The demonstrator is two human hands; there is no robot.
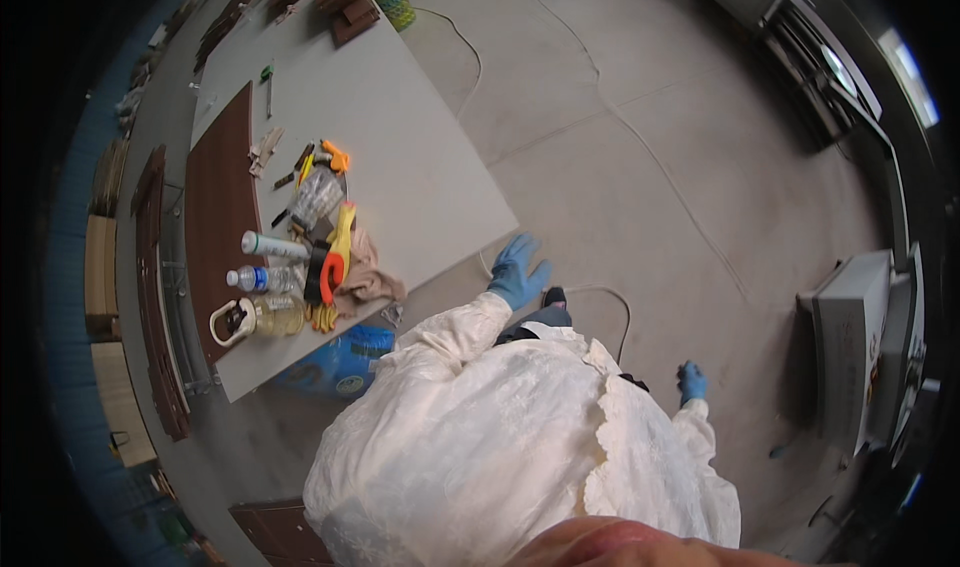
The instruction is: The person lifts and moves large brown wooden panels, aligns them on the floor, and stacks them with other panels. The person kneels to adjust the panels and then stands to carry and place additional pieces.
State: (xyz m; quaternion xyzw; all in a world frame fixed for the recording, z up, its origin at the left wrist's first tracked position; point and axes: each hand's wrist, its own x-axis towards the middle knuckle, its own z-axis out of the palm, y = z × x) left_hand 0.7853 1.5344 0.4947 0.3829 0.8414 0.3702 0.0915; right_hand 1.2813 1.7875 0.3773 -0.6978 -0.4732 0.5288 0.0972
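Note:
My left hand (517, 270), in a blue glove, is held out with its fingers apart beside the near right corner of the white-topped table (440, 177). Nothing is in it. At my right side hangs my right hand (691, 382), gloved in blue as well, its fingers loosely curled and no object visible in them. Nearest to the left hand on the table are a tan cloth (368, 277), a yellow-and-red-handled tool (341, 252), a white sealant tube (275, 246), a clear water bottle (265, 280) and a jug with a handle (275, 317).
Brown boards (225, 197) lie along the table's left side, more brown pieces (350, 12) at its far end. A blue bag (350, 362) sits under the near edge. Cables (640, 137) cross the floor. Grey machinery (850, 337) stands on the right.

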